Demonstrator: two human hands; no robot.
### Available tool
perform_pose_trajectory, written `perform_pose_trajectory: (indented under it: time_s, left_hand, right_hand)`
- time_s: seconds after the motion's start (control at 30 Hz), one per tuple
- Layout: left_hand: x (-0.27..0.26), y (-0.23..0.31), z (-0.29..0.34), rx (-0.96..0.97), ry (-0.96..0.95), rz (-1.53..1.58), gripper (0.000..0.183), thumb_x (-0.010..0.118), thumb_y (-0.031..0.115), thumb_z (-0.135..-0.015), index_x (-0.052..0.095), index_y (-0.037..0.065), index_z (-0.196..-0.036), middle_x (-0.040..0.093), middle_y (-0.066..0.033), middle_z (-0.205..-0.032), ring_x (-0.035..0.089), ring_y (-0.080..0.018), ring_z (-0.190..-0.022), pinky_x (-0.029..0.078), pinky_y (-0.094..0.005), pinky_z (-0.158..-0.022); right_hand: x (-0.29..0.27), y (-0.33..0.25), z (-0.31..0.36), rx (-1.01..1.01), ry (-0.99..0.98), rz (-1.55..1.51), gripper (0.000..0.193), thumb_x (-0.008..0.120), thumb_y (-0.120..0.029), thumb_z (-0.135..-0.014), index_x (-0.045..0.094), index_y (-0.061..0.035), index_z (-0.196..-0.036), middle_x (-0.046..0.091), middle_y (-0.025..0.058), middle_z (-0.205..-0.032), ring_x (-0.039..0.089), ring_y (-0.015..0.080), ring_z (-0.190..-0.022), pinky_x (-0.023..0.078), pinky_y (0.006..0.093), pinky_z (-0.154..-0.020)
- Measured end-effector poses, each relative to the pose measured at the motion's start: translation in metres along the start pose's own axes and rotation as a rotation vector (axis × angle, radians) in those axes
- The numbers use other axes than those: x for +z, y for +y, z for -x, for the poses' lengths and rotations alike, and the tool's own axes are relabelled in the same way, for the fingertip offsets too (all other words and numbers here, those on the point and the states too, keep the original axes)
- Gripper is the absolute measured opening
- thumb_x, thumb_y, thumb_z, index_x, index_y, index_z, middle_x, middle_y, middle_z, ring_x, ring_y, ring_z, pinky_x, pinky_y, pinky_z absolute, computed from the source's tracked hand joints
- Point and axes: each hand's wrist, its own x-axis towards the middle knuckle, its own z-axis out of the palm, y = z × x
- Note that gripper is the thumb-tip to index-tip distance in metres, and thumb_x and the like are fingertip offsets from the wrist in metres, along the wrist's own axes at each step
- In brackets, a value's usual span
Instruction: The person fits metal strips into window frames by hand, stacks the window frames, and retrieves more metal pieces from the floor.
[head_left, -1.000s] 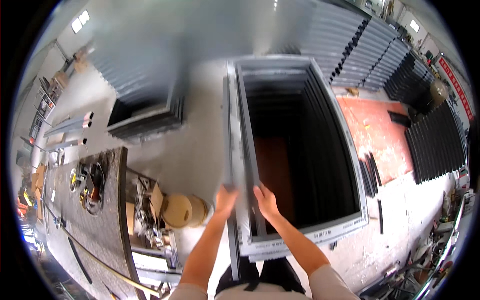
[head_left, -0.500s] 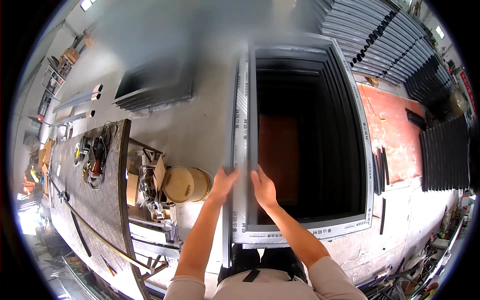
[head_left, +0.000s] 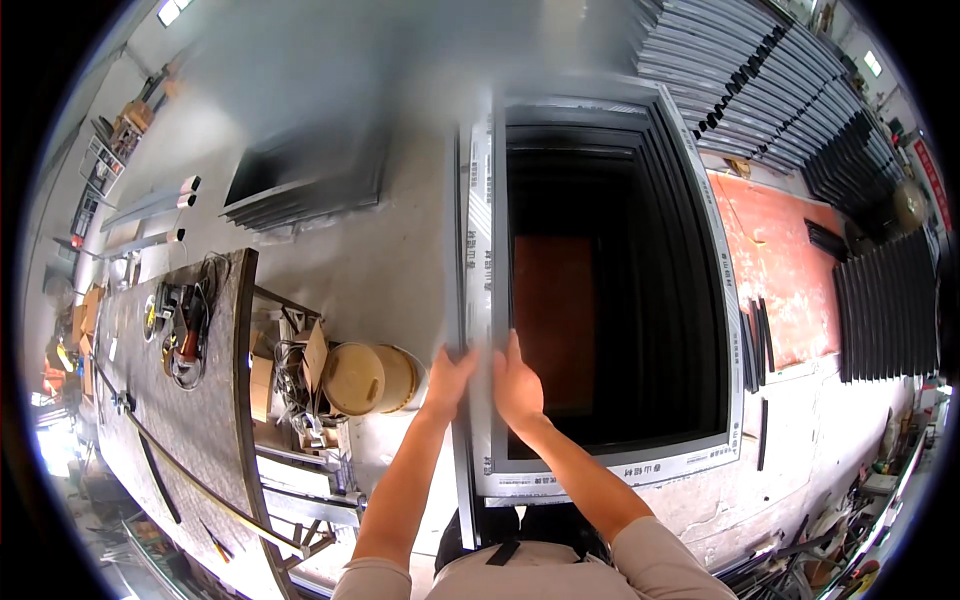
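A grey metal frame (head_left: pixel 478 210), partly covered in white printed film, is seen nearly edge-on along the left side of a stack of similar rectangular frames (head_left: pixel 722 260). My left hand (head_left: pixel 452 382) is closed around its left edge, thumb toward the film. On the opposite side, my right hand (head_left: pixel 519 388) is closed at the grey inner edge, beside the stack's dark opening. Some fingers of both hands are hidden by the metal. Where this frame ends and the stack begins is hard to tell.
Left stands a workbench (head_left: pixel 190 400) with power tools (head_left: pixel 185 325) and cables. A lidded tan bucket (head_left: pixel 365 378) sits beside it. More frames (head_left: pixel 305 190) lie on the floor further off. Metal profiles (head_left: pixel 740 90) are piled far right, near a reddish board (head_left: pixel 780 265).
The edge-on frame's near end has shifted slightly right and down. My right hand has moved a little left and turned more upright. My left hand keeps its grip.
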Motion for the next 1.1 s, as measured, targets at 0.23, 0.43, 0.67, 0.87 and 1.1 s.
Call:
perform_pose_trajectory:
  time_s: [0.23, 0.43, 0.67, 0.87, 1.1]
  left_hand:
    - [0.001, 0.013, 0.01, 0.002, 0.041, -0.045, 0.05, 0.07, 0.022, -0.089, 0.049, -0.001, -0.128, 0.063, -0.0116, -0.111, 0.061, -0.0199, -0.098, 0.05, -0.0344, -0.086]
    - [0.025, 0.015, 0.012, -0.046, 0.079, -0.16, 0.046, 0.07, 0.026, -0.087, 0.057, -0.003, -0.12, 0.066, -0.0176, -0.11, 0.062, -0.0253, -0.102, 0.048, -0.0381, -0.089]
    - [0.01, 0.02, 0.02, 0.006, 0.123, -0.124, 0.043, 0.07, 0.028, -0.085, 0.058, -0.003, -0.111, 0.066, -0.0172, -0.104, 0.063, -0.0255, -0.095, 0.048, -0.0382, -0.085]
    - [0.012, 0.01, 0.012, 0.0, 0.142, -0.234, 0.045, 0.07, 0.027, -0.085, 0.059, -0.004, -0.116, 0.066, -0.0136, -0.101, 0.061, -0.0201, -0.087, 0.049, -0.0355, -0.079]
    - [0.007, 0.006, 0.012, 0.031, 0.124, -0.184, 0.045, 0.07, 0.03, -0.084, 0.057, -0.006, -0.108, 0.066, -0.0208, -0.099, 0.064, -0.0298, -0.092, 0.049, -0.0392, -0.083]
  right_hand:
    - [0.005, 0.01, -0.014, -0.028, -0.04, 0.068, 0.063, 0.041, -0.034, -0.099, 0.022, -0.0102, -0.154, 0.066, 0.0294, -0.099, 0.066, 0.0433, -0.088, 0.053, 0.0457, -0.078]
    - [-0.005, 0.01, -0.147, -0.212, 0.215, -0.203, 0.074, 0.037, -0.053, -0.098, 0.015, -0.0106, -0.155, 0.068, 0.025, -0.101, 0.066, 0.0416, -0.093, 0.05, 0.0484, -0.085]
    - [-0.008, -0.051, -0.144, -0.095, 0.161, 0.017, 0.073, 0.034, -0.054, -0.099, 0.02, -0.0067, -0.153, 0.07, 0.0193, -0.096, 0.068, 0.0363, -0.088, 0.052, 0.0468, -0.082]
    - [-0.019, -0.028, -0.16, -0.19, -0.014, -0.126, 0.095, 0.053, -0.059, -0.089, 0.007, -0.0077, -0.155, 0.068, 0.0224, -0.108, 0.067, 0.0375, -0.1, 0.054, 0.0415, -0.08]
    - [-0.025, -0.055, -0.14, -0.156, -0.054, 0.153, 0.109, 0.064, -0.052, -0.082, 0.002, 0.0029, -0.153, 0.06, 0.0313, -0.122, 0.063, 0.0416, -0.108, 0.051, 0.0427, -0.089]
